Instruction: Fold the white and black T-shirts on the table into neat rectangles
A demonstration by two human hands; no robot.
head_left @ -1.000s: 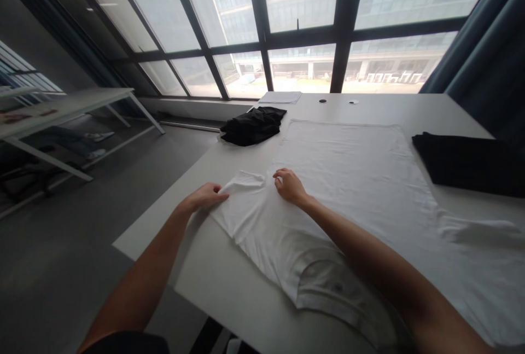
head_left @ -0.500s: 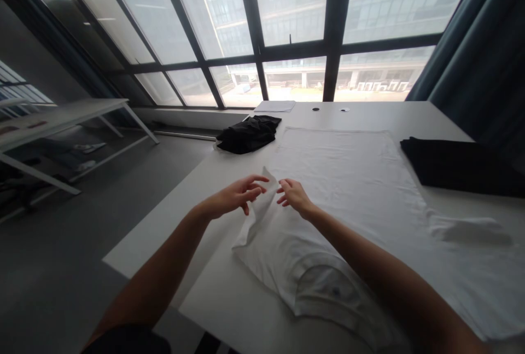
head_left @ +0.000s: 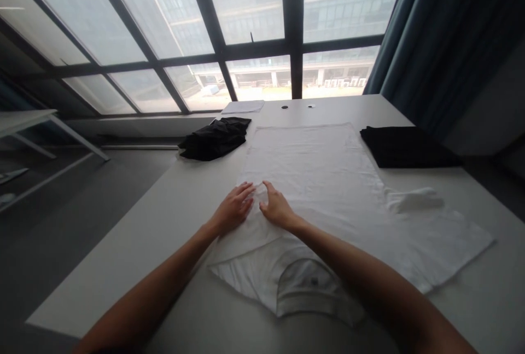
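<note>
A white T-shirt (head_left: 311, 179) lies spread on the table, its neckline (head_left: 311, 283) nearest to me and its hem toward the window. My left hand (head_left: 234, 206) rests on the shirt's left side, fingers stretched out and close together. Just right of it, my right hand (head_left: 275, 207) curves over the same patch, thumb and forefinger apart. A small raised wrinkle of white cloth shows between the two hands. On the shirt's right edge sits a bunched white piece of cloth (head_left: 414, 199); whether it belongs to the shirt I cannot tell.
A crumpled black cloth bundle (head_left: 215, 138) lies at the table's left edge. Folded black cloth (head_left: 410, 147) lies on the right. White sheets (head_left: 243, 106) are at the far edge. Beyond stand windows and a blue curtain (head_left: 443, 42); another table (head_left: 28, 119) stands left.
The lifted flap of shirt on the left now lies flatter. My left hand has come down onto the cloth, and my right hand has turned beside it. The view has swung right.
</note>
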